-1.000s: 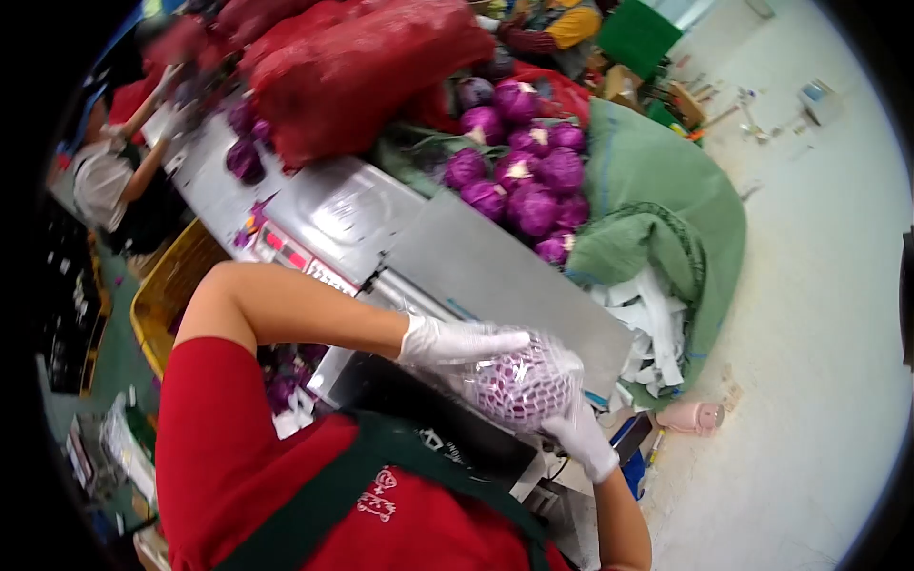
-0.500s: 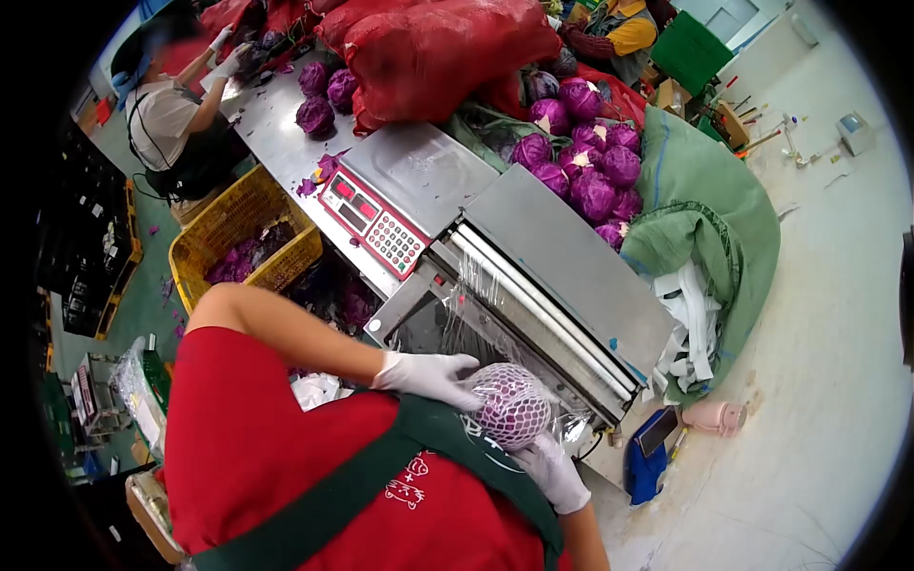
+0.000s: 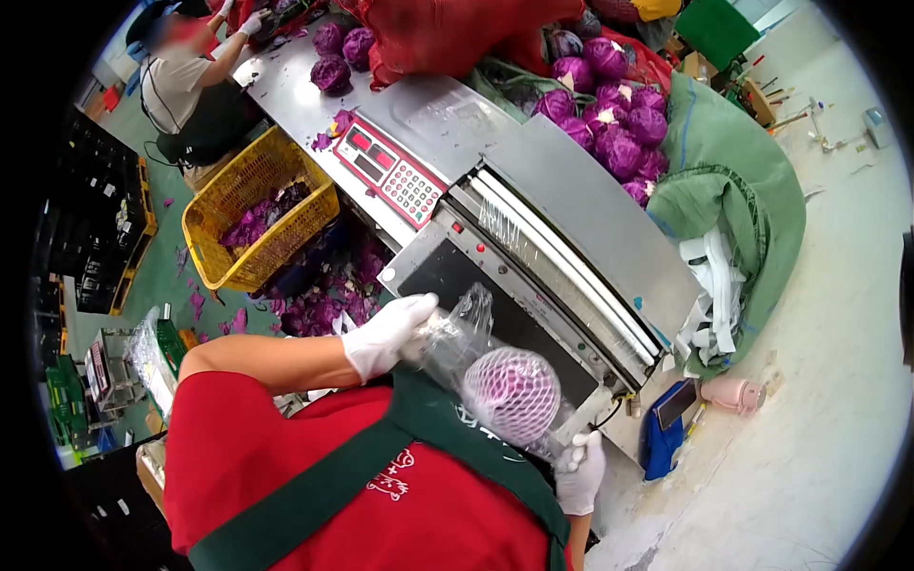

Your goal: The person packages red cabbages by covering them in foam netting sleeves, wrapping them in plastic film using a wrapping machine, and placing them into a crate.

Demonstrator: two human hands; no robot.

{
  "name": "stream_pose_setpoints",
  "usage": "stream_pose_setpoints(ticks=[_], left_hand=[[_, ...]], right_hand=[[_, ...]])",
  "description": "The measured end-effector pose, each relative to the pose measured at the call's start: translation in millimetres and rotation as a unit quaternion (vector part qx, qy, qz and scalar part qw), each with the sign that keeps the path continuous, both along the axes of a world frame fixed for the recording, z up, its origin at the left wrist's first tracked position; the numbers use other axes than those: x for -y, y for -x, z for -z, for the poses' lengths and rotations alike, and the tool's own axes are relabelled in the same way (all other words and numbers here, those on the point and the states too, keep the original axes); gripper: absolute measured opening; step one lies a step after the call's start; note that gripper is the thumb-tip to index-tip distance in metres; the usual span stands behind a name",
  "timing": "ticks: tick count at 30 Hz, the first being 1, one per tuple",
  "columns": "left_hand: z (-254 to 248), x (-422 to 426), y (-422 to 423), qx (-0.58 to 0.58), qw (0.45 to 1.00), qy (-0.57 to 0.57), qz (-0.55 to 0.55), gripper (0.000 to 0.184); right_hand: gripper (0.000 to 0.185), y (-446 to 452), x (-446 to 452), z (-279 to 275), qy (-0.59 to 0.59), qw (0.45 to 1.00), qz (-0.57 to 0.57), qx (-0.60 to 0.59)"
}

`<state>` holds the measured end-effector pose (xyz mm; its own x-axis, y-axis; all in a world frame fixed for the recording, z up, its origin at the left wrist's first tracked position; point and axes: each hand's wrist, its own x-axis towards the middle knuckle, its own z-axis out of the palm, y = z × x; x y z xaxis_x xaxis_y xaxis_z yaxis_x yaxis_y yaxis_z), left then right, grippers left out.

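A purple cabbage (image 3: 515, 394) in a white foam net hangs between my hands, close to my apron, with clear plastic film (image 3: 453, 344) around it. My left hand (image 3: 390, 333), in a white glove, is closed on the film to the left of the cabbage. My right hand (image 3: 580, 473), also gloved, has its fingers closed on the film's other end at the lower right. Just beyond the cabbage lies the dark plate (image 3: 476, 285) of a film wrapping machine, with its film roller (image 3: 571, 271) behind.
A scale keypad (image 3: 411, 190) adjoins the machine. Several purple cabbages (image 3: 617, 152) lie by a green sack (image 3: 752, 181). Red mesh sacks (image 3: 457, 33) are at the back. A yellow crate (image 3: 214, 224) holds leaf scraps. At the far left, a person (image 3: 181, 86) works at the metal table (image 3: 290, 81).
My hands have moved apart from the cabbage, left hand leftward and right hand lower, stretching the film to both sides. The camera view has shifted slightly.
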<state>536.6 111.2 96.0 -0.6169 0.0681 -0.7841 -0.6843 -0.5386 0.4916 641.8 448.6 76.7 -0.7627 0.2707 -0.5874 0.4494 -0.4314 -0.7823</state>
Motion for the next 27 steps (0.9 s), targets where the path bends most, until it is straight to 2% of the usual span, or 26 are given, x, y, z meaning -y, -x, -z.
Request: stream_pose_setpoints(ticks=[1,2,3,4,6,8,11,14,16,18,19,20,22,24,25,26,27], left_hand=[[57.6,16.8,-18.4,-0.019,0.998,0.036,0.058,0.027],[84.6,29.5,-31.6,-0.028,0.978,0.139,0.152,0.029],[89.0,26.6,-29.4,-0.009,0.910,0.218,0.352,0.031],[92.5,24.3,-26.1,0.010,0.795,0.285,0.535,0.034],[164.1,9.3,-46.1,-0.076,0.856,0.182,0.478,0.038],[180.1,-35.3,-39.3,-0.061,0.805,0.128,0.575,0.042],[191.3,-92.5,-37.4,-0.200,0.722,0.105,0.654,0.038],[174.0,-97.2,-29.6,-0.381,0.647,0.166,0.639,0.035],[148.6,-73.6,-18.4,-0.480,0.596,0.256,0.591,0.033],[103.3,-54.6,-0.5,-0.543,0.557,0.366,0.512,0.031],[52.7,-54.3,14.6,-0.544,0.550,0.415,0.479,0.019],[44.9,-55.0,26.1,-0.595,0.564,0.424,0.383,0.016],[10.4,-45.2,54.2,-0.773,0.474,0.338,0.251,0.015],[-5.3,-43.8,67.7,-0.812,0.518,0.178,0.202,0.015],[-0.3,-40.3,60.6,-0.633,0.680,-0.066,0.365,0.021],[-9.5,-32.0,60.3,-0.467,0.723,-0.211,0.463,0.023],[-11.6,-26.0,60.6,-0.439,0.728,-0.227,0.475,0.022]], right_hand=[[0.024,-18.5,-16.3,31.5,0.078,0.996,-0.023,0.045],[0.022,-30.1,-24.1,49.1,0.158,0.982,-0.045,0.089],[0.017,-24.5,-5.7,37.2,0.084,0.977,-0.076,0.181],[0.015,-34.0,0.4,59.1,0.093,0.978,-0.079,0.171],[0.028,-32.5,22.5,97.2,-0.036,0.976,-0.197,0.087],[0.036,-24.2,44.6,117.7,-0.144,0.956,-0.256,0.009],[0.037,-4.6,77.0,104.7,-0.140,0.956,-0.256,-0.013],[0.038,12.6,97.4,79.1,-0.094,0.966,-0.241,-0.004],[0.039,24.3,107.7,61.7,-0.072,0.970,-0.234,0.002],[0.040,35.0,115.4,45.7,-0.062,0.972,-0.228,0.001],[0.041,39.5,118.2,37.2,-0.056,0.973,-0.225,0.002],[0.041,45.1,123.2,30.4,-0.054,0.973,-0.225,0.000],[0.043,52.5,137.2,21.0,-0.050,0.974,-0.221,-0.005],[0.044,55.6,154.2,11.5,-0.047,0.975,-0.216,-0.005],[0.045,55.5,160.2,5.6,-0.045,0.977,-0.208,-0.005],[0.045,53.3,167.0,-0.5,-0.042,0.978,-0.202,-0.005],[0.046,52.6,173.5,-7.8,-0.040,0.980,-0.196,-0.004]])
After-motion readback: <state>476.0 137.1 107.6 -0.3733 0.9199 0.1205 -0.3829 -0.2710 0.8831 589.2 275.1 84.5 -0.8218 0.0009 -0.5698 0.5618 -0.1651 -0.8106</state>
